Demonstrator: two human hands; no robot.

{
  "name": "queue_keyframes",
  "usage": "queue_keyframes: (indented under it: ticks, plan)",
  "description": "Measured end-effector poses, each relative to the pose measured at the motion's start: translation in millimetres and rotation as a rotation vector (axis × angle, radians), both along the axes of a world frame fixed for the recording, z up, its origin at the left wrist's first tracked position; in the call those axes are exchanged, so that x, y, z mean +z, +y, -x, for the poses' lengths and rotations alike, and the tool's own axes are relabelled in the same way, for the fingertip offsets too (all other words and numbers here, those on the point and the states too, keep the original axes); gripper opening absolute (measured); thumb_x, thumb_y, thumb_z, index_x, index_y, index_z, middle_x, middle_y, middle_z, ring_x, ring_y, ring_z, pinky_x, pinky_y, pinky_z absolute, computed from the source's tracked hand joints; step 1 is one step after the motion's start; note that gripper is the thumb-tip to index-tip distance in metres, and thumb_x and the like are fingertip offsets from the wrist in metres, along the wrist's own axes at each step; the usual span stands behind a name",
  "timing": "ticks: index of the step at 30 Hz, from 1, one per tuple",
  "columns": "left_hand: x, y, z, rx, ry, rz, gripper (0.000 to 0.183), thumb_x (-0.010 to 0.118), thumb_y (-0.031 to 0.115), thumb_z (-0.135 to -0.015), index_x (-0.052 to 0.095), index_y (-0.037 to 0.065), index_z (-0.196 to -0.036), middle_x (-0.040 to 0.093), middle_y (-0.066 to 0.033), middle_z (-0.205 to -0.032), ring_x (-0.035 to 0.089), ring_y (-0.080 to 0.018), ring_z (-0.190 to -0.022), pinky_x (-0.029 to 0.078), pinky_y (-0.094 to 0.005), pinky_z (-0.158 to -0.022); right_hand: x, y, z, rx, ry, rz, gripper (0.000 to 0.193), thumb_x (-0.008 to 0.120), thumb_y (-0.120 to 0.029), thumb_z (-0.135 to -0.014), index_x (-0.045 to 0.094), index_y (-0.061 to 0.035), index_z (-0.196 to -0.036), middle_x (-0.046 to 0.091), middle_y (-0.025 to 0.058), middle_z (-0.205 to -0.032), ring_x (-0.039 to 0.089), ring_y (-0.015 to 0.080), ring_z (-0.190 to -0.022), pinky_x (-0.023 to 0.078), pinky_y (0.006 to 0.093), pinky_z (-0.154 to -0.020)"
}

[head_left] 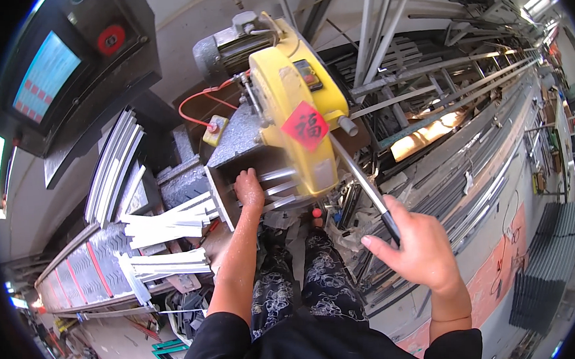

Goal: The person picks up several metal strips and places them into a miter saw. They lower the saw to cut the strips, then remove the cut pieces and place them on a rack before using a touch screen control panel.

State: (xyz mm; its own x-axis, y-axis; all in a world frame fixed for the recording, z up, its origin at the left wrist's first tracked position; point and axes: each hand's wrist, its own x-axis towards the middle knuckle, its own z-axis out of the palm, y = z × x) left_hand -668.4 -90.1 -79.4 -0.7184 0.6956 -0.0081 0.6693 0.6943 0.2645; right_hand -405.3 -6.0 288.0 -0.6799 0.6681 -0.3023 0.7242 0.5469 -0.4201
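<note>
A yellow cut-off saw (pixel 274 80) with a grey motor (pixel 225 50) stands before me, a red diamond paper stuck on its blade guard. My right hand (pixel 415 244) grips the black end of the saw's lever handle (pixel 362 174), thumb reaching across it; the other fingers are largely hidden. At the saw's bed, my left hand (pixel 249 187) is closed, its fingers curled at several silver metal profiles (pixel 280 188) just left of the guard. Which profiles its fingertips touch is hard to see. White-wrapped profiles (pixel 167 222) lie left of a metal plate (pixel 220 197) beside that hand.
A control panel (pixel 47 76) with a lit screen and red button hangs upper left. Curved-looking profiles (pixel 113 168) are stacked below it. Long metal bars (pixel 461 187) crowd the right side, with a dark bar stack (pixel 549 254) farther right. A red cable (pixel 193 113) hangs by the motor.
</note>
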Motion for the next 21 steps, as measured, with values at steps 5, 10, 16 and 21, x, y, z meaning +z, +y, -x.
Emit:
queue_keyframes:
  ticks: [5,10,16,21]
  plan:
    - [0,-16,-11,-0.273,-0.061,-0.099,0.007,0.051,0.005,-0.076,0.055,0.007,-0.081,0.056,-0.0127,-0.081,0.055,-0.0320,-0.084,0.045,-0.0439,-0.074,14,4,12,0.058,0.023,-0.045,0.064,0.066,-0.038,-0.077,0.047,0.0096,-0.116,0.059,0.0188,-0.064,0.061,0.0368,-0.063,0.047,0.0419,-0.057]
    - [6,-12,-19,-0.144,-0.086,-0.131,0.011,0.052,0.003,-0.074,0.052,0.007,-0.085,0.055,-0.0127,-0.082,0.054,-0.0325,-0.087,0.043,-0.0433,-0.074,11,-1,15,0.033,0.027,-0.037,0.065,0.068,-0.038,-0.076,0.049,0.0101,-0.115,0.058,0.0159,-0.062,0.060,0.0341,-0.060,0.046,0.0393,-0.056]
    - [-6,-28,-36,-0.202,-0.065,-0.039,0.013,0.054,0.007,-0.074,0.055,0.009,-0.087,0.054,-0.0110,-0.088,0.053,-0.0307,-0.090,0.044,-0.0429,-0.075,5,-8,15,-0.112,0.052,0.067,0.058,0.072,-0.028,-0.074,0.051,0.0028,-0.118,0.055,0.0107,-0.060,0.056,0.0255,-0.053,0.043,0.0325,-0.053]
    - [-12,-24,-34,-0.103,-0.087,0.058,0.012,0.053,0.008,-0.075,0.057,0.009,-0.086,0.053,-0.0120,-0.088,0.052,-0.0298,-0.093,0.043,-0.0419,-0.076,3,-9,18,-0.064,0.112,0.069,0.056,0.069,-0.026,-0.076,0.051,0.0055,-0.118,0.055,0.0107,-0.065,0.051,0.0204,-0.055,0.044,0.0296,-0.057]
